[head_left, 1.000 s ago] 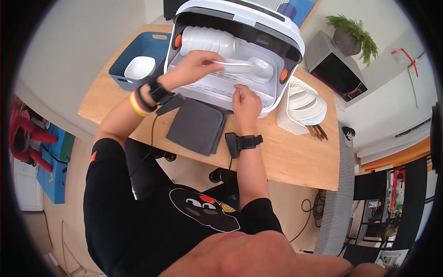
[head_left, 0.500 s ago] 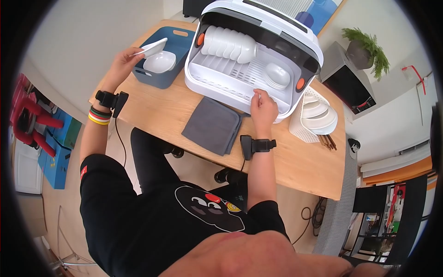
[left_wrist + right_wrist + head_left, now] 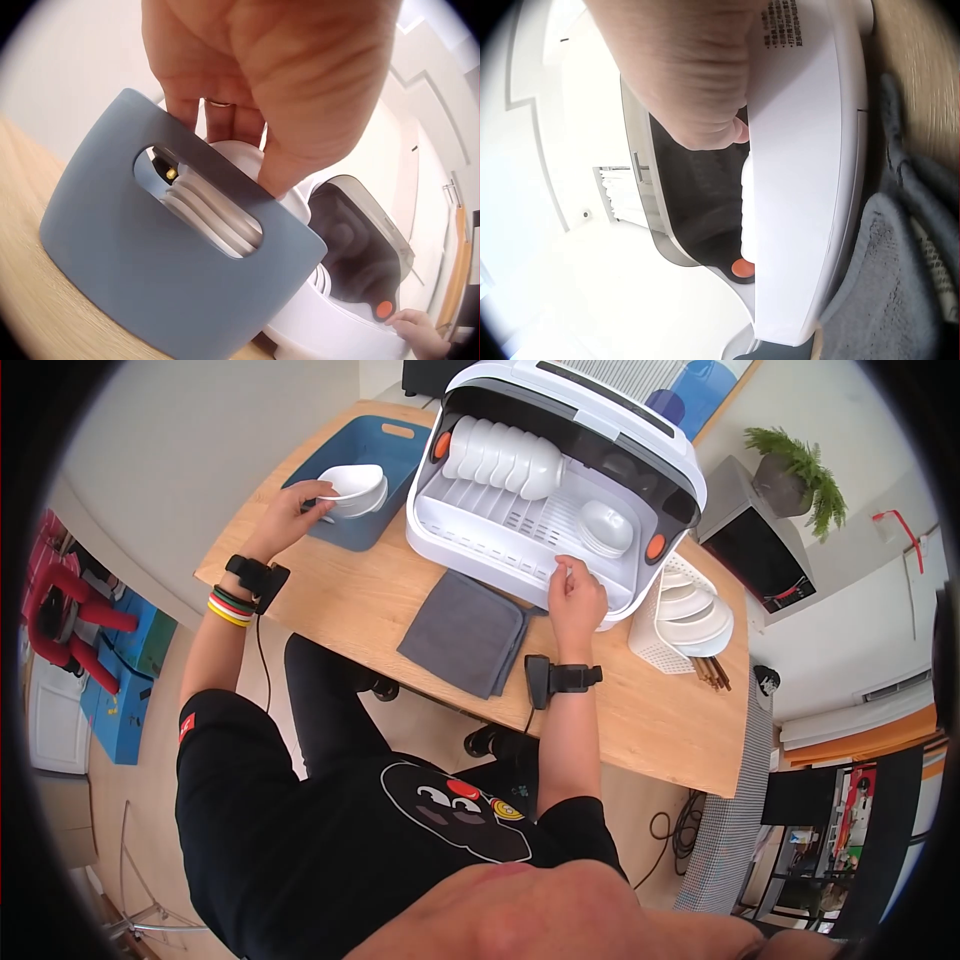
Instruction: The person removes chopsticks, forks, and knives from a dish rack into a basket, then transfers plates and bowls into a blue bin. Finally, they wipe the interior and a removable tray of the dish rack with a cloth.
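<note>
My left hand point(image 3: 290, 520) pinches the rim of a white bowl point(image 3: 350, 480) over the blue bin point(image 3: 345, 538). That bowl sits right at the top of another white bowl point(image 3: 365, 506) inside the bin. Through the bin's handle slot, the left wrist view shows several stacked white rims point(image 3: 210, 214). My right hand point(image 3: 577, 605), fingers loosely curled, rests at the front edge of the white dish-drying box point(image 3: 480, 560), whose dark lid is raised. Inside the box stand a row of white bowls point(image 3: 505, 455) and a small stack of white dishes point(image 3: 605, 525).
A folded grey cloth point(image 3: 465, 632) lies on the wooden table point(image 3: 640, 725) before the box. To the right, a white perforated basket point(image 3: 655, 630) holds white plates point(image 3: 695, 620) and brown chopsticks point(image 3: 713, 672). Beyond stands a microwave point(image 3: 755, 535) with a potted plant point(image 3: 785, 480).
My left hand has carried the white bowl leftward from the drying box to the blue bin, then lowered it onto the bowl there. The right hand stays at the box's front edge.
</note>
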`<action>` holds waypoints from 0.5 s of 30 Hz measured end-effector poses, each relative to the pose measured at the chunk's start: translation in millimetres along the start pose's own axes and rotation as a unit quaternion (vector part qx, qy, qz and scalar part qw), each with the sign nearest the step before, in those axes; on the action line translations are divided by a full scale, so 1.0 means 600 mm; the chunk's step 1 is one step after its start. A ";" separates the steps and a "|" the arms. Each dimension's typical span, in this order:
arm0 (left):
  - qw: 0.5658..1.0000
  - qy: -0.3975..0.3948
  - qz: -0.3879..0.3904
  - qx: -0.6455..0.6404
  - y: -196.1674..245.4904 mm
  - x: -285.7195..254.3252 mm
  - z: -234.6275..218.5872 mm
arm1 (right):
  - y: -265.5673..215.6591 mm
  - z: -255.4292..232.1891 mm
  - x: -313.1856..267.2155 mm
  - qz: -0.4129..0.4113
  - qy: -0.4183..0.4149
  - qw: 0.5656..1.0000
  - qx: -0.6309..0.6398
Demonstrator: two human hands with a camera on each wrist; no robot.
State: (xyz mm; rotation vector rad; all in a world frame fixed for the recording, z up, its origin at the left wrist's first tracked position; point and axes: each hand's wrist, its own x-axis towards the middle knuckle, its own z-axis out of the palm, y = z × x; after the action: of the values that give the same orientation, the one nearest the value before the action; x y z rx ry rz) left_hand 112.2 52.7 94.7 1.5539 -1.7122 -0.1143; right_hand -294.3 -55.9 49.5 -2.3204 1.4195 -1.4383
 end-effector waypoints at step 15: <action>0.997 -0.062 -0.046 -0.019 0.014 -0.002 0.001 | 0.003 0.001 0.000 -0.003 0.001 1.000 0.015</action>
State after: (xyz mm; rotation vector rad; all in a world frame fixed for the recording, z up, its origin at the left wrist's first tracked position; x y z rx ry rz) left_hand 105.2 55.6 98.0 1.6277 -1.7226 -0.2951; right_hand -295.2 -56.9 48.4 -2.3080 1.3819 -1.4546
